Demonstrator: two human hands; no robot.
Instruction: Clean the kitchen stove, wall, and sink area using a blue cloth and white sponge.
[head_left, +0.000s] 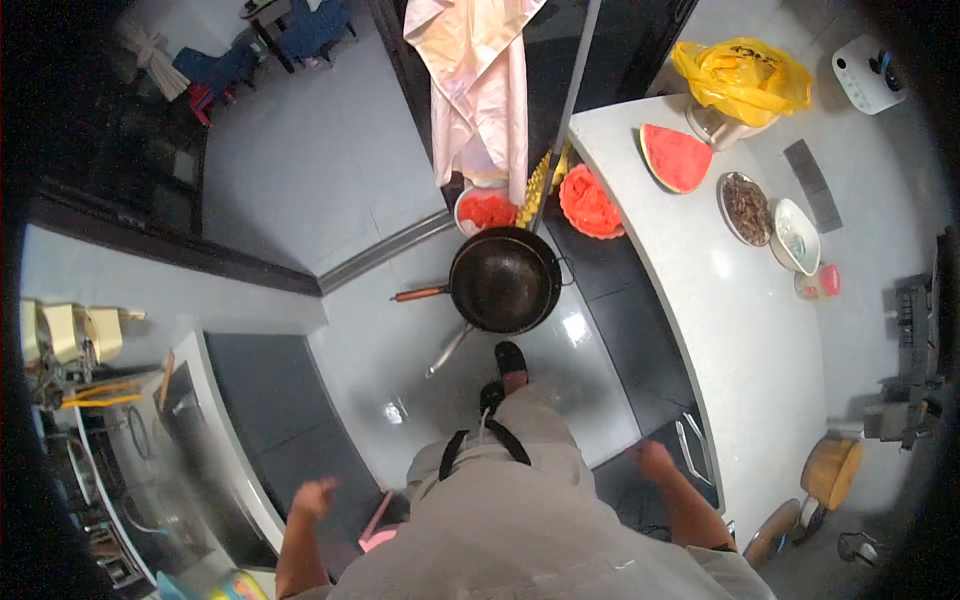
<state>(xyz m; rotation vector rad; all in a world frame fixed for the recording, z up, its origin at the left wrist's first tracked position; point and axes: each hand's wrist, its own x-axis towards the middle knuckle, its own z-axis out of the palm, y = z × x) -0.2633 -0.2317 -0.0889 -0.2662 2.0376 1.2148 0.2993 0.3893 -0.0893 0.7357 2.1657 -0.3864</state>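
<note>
My left hand (316, 496) hangs beside my body at the lower left, near the dark cabinet front, its fingers loosely curled and blurred. At the lower right my right hand (654, 459) is near a dark cabinet with metal handles (694, 450); its fingers are curled too, and nothing shows in it. On the floor ahead of my feet lies a dark wok (504, 280) with a wooden handle (420, 294). A metal handle (448, 351) sticks out from beneath it.
A white counter (690, 300) on the right bears a watermelon wedge (676, 159), a plate of brown food (745, 210) and a white bowl (795, 236). Beyond the wok are a red basin (591, 201) and a pink cloth (480, 97). A sink (202, 457) is at left.
</note>
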